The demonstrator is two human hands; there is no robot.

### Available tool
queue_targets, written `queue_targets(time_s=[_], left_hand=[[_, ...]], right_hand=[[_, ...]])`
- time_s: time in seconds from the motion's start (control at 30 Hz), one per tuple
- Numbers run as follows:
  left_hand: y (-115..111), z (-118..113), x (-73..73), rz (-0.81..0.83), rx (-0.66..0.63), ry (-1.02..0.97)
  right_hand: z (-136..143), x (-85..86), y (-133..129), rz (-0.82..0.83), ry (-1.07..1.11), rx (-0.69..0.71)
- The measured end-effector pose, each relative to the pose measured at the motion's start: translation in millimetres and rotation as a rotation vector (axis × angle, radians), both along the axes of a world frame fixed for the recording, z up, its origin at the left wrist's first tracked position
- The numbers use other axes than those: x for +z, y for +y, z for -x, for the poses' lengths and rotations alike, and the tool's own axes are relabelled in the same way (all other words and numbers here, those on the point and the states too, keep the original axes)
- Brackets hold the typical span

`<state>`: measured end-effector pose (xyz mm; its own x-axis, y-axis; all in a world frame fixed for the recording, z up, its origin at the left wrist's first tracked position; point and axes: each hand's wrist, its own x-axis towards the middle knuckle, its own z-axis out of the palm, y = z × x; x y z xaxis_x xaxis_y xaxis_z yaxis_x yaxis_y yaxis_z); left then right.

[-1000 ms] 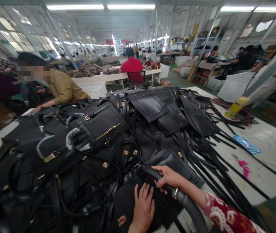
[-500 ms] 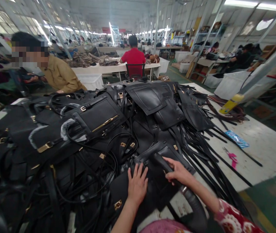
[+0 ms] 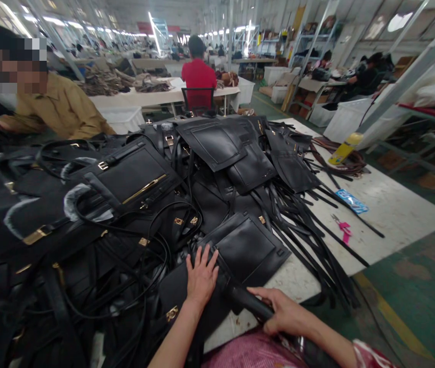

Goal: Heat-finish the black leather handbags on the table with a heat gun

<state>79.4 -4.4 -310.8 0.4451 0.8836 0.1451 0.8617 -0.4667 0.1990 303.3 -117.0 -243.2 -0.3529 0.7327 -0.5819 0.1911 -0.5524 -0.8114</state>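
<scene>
My left hand (image 3: 202, 276) lies flat with its fingers spread on a black leather bag piece (image 3: 179, 289) that has a gold clasp. In my right hand (image 3: 284, 311), close to my body, is the tube-like handle of a black vacuum hose (image 3: 251, 301). The hose's front end rests over the bag piece just right of my left hand. Beyond it a black bag panel (image 3: 246, 248) with a stitched pocket lies on top of the pile. The hose's lower part is largely hidden by my right arm.
Black bags with gold buckles (image 3: 133, 174) heap over the left and middle of the white table (image 3: 405, 209). Long black straps (image 3: 317, 245) trail to the right. Pink-handled snips (image 3: 343, 229), a blue packet (image 3: 351, 201) and a yellow bottle (image 3: 345, 148) lie farther right. A co-worker in tan (image 3: 64, 107) is at left.
My right hand has drawn the hose back toward my body, uncovering the pocketed panel. My left hand stays flat on the bag piece. The view has shifted rightward.
</scene>
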Motion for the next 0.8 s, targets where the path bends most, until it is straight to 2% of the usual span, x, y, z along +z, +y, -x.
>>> queue_targets(time_s=[0.13, 0.23, 0.37, 0.43, 0.5, 0.6, 0.67, 0.73, 0.8], left_hand=[[-4, 0, -2.8, -0.001, 0.001, 0.005], [-2, -1, -2.1, 0.009, 0.004, -0.011], [-6, -6, 11.0, 0.056, 0.054, -0.189], [-24, -8, 19.6, 0.106, 0.189, -0.422], [-59, -11, 23.6, 0.276, 0.422, -0.728], [-121, -24, 16.0, 0.753, 0.87, -1.191], [-153, -37, 5.5, 1.008, 1.108, -1.474], [-168, -51, -3.8, 1.088, 1.191, -1.73], [-169, -64, -8.8, 1.053, 1.157, -1.913]], right_hand=[[-2, -2.3, -1, 0.025, 0.016, -0.009], [7, -5.8, 11, -0.022, 0.062, -0.023], [5, -2.5, 27, -0.129, 0.067, -0.109], [-12, 2.7, 28, -0.157, 0.059, -0.112], [-33, 7.0, 24, -0.146, 0.042, -0.088], [-61, 9.1, 16, -0.106, 0.033, -0.004], [-71, 8.8, 12, -0.096, 0.026, 0.078], [-75, 8.8, 9, -0.093, 0.021, 0.178], [-77, 8.9, 6, -0.095, 0.023, 0.284]])
